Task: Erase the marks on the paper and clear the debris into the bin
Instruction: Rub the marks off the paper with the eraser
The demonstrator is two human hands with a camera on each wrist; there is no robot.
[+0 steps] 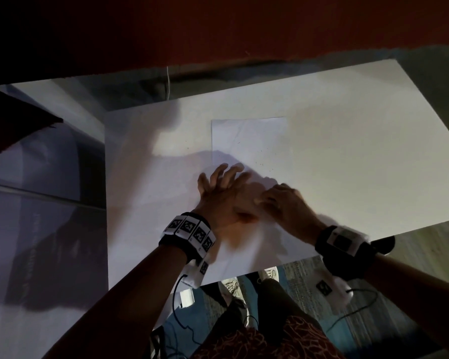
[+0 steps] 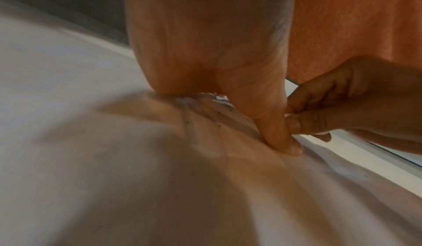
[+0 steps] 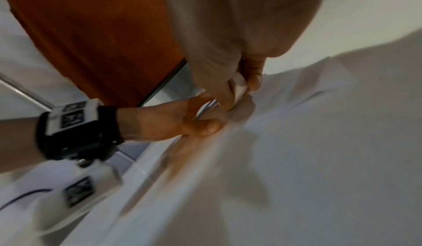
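Note:
A white sheet of paper (image 1: 249, 136) lies on the white table (image 1: 347, 151). Small dark specks of debris (image 1: 262, 164) are scattered on its lower part. My left hand (image 1: 223, 177) lies flat on the sheet's near left part with its fingers spread, and its thumb (image 2: 280, 138) presses down and wrinkles the paper (image 2: 228, 159). Right beside it, my right hand (image 1: 266, 200) pinches a small white eraser (image 3: 239, 85) between thumb and fingers, with the tip down at the paper (image 3: 319, 105). The picture is blurred around both hands. No bin is in view.
The table's near edge (image 1: 283, 263) runs just behind my wrists, with shoes (image 1: 231, 283) and cables on a carpet below. A white cabinet surface (image 1: 49, 177) stands to the left with a dark red object (image 1: 16, 120) on it. A dark red wall rises behind.

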